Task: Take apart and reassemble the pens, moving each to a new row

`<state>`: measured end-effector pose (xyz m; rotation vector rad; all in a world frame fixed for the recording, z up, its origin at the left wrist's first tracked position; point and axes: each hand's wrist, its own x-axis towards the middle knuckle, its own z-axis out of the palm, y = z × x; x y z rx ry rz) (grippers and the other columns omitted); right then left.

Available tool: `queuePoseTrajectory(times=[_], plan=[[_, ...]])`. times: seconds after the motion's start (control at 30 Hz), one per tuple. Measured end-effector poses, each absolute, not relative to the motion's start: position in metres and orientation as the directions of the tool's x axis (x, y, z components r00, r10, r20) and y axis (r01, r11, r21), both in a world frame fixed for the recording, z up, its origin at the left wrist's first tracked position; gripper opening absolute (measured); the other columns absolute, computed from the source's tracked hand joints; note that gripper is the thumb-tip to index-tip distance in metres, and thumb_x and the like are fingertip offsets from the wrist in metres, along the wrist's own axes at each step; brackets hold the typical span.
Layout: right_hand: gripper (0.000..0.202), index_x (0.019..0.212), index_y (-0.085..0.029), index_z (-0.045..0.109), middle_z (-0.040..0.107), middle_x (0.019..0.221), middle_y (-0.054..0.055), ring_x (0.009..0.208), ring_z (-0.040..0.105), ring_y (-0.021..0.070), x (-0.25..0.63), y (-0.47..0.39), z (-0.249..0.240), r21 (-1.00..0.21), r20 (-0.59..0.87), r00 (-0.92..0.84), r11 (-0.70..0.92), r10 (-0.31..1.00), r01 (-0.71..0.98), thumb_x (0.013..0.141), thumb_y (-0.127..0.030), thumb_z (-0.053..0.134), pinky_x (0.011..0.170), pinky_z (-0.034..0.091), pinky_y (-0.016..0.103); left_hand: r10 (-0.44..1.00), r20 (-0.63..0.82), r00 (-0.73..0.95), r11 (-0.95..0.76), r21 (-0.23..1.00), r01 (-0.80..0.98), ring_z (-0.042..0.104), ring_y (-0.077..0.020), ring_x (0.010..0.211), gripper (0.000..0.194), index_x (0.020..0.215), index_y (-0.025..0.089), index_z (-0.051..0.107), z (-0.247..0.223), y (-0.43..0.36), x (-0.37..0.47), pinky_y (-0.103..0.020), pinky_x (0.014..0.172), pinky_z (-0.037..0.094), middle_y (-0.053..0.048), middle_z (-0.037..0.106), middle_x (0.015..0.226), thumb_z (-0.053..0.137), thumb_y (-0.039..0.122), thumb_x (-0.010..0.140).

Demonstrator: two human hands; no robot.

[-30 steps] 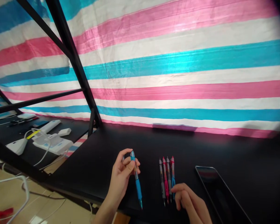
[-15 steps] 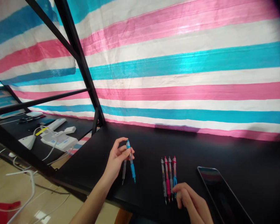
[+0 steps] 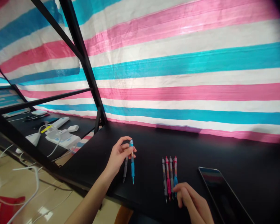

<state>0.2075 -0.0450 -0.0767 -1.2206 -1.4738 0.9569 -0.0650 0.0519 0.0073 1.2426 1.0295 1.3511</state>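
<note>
Left hand (image 3: 118,157) pinching slim blue plastic pen (image 3: 133,169), now straighter beside grey pen (image 3: 125,171); pair apart from grey-pink-blue four-pen row (image 3: 168,183); right hand (image 3: 191,199) curled there, touch unclear.

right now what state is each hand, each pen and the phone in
Left hand: pinching blue pen
Blue pen: held near its top
Gray pen: partly hidden
Four pens: lined up side by side
Right hand: curled, pen contact unclear
Phone: screen dark
</note>
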Motion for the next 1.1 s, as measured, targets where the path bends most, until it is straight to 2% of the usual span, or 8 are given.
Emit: queuePoseTrajectory(times=[0.1, 0.2, 0.37, 0.6, 0.77, 0.93, 1.0, 1.1], plan=[[0.045, 0.082, -0.021, 0.068, 0.049, 0.062, -0.001, 0.058, 0.050, 0.0162, 0.207, -0.045, -0.075, -0.957, 0.186, -0.023, 0.186, 0.982, 0.224, 0.104, -0.051, 0.041, 0.056, 0.039, 0.025, 0.989, 0.142, 0.036, -0.142, 0.990, 0.004, 0.067, -0.0172, 0.057, 0.043, 0.111, 0.019, 0.053, 0.007, 0.054, -0.067, -0.025, 0.054, 0.045, -0.002, 0.071, 0.073, 0.076, 0.037, 0.080], [0.046, 0.081, -0.021, 0.068, 0.050, 0.061, -0.001, 0.058, 0.050, 0.0168, 0.206, -0.045, -0.074, -0.959, 0.185, -0.012, 0.183, 0.983, 0.215, 0.102, -0.053, 0.044, 0.056, 0.039, 0.025, 0.988, 0.145, 0.049, -0.153, 0.949, 0.274, 0.067, -0.0188, 0.058, 0.044, 0.118, 0.020, 0.050, 0.004, 0.059, -0.069, -0.028, 0.056, 0.049, 0.001, 0.066, 0.071, 0.067, 0.043, 0.084], [0.048, 0.078, -0.021, 0.068, 0.049, 0.061, -0.001, 0.057, 0.049, 0.0166, 0.206, -0.044, -0.073, -0.958, 0.170, -0.023, 0.171, 0.985, 0.231, 0.102, -0.055, 0.043, 0.056, 0.038, 0.025, 0.980, 0.197, 0.020, -0.172, 0.798, 0.578, 0.061, -0.0183, 0.055, 0.041, 0.115, 0.023, 0.057, -0.005, 0.070, -0.075, -0.029, 0.059, 0.045, 0.005, 0.060, 0.065, 0.070, 0.037, 0.079], [0.044, 0.078, -0.021, 0.065, 0.047, 0.062, -0.001, 0.057, 0.048, 0.0155, 0.206, -0.045, -0.073, -0.956, 0.179, -0.036, 0.183, 0.983, 0.230, 0.103, -0.051, 0.045, 0.055, 0.036, 0.025, 0.983, 0.180, 0.019, -0.105, 0.483, 0.869, 0.064, -0.0229, 0.070, 0.027, 0.103, 0.027, 0.064, -0.015, 0.074, -0.069, -0.028, 0.065, 0.038, 0.003, 0.061, 0.067, 0.070, 0.025, 0.077], [0.046, 0.074, -0.020, 0.065, 0.048, 0.061, -0.001, 0.056, 0.048, 0.0149, 0.205, -0.046, -0.070, -0.955, 0.186, -0.023, 0.186, 0.982, 0.232, 0.102, -0.051, 0.047, 0.054, 0.036, 0.024, 0.988, 0.140, 0.059, -0.104, 0.346, 0.932, 0.065, -0.0235, 0.073, 0.017, 0.100, 0.026, 0.065, -0.013, 0.071, -0.069, -0.028, 0.063, 0.038, 0.000, 0.066, 0.076, 0.066, 0.027, 0.083], [0.045, 0.077, -0.020, 0.068, 0.049, 0.061, -0.001, 0.056, 0.049, 0.0152, 0.202, -0.044, -0.069, -0.966, 0.186, 0.019, 0.180, 0.982, 0.184, 0.101, -0.053, 0.048, 0.055, 0.037, 0.025, 0.977, 0.172, 0.126, -0.173, 0.295, 0.940, 0.067, -0.0249, 0.082, 0.018, 0.108, 0.024, 0.064, -0.006, 0.057, -0.056, -0.031, 0.070, 0.044, -0.004, 0.068, 0.087, 0.058, 0.023, 0.091], [0.044, 0.078, -0.020, 0.069, 0.049, 0.060, -0.002, 0.056, 0.048, 0.0151, 0.202, -0.044, -0.071, -0.978, 0.183, 0.080, 0.173, 0.980, 0.118, 0.100, -0.053, 0.050, 0.055, 0.038, 0.025, 0.944, 0.190, 0.270, -0.317, 0.291, 0.903, 0.066, -0.0250, 0.094, 0.022, 0.111, 0.025, 0.064, -0.008, 0.045, -0.041, -0.034, 0.083, 0.046, -0.005, 0.070, 0.098, 0.060, 0.017, 0.091], [0.043, 0.076, -0.020, 0.069, 0.049, 0.060, -0.001, 0.056, 0.046, 0.0149, 0.204, -0.043, -0.074, -0.983, 0.168, 0.224, 0.180, 0.960, -0.033, 0.099, -0.053, 0.054, 0.054, 0.038, 0.026, 0.683, 0.250, 0.686, -0.730, 0.211, 0.650, 0.060, -0.0271, 0.112, 0.039, 0.124, 0.026, 0.060, -0.020, 0.026, -0.016, -0.043, 0.099, 0.042, -0.006, 0.069, 0.120, 0.057, 0.007, 0.091]])
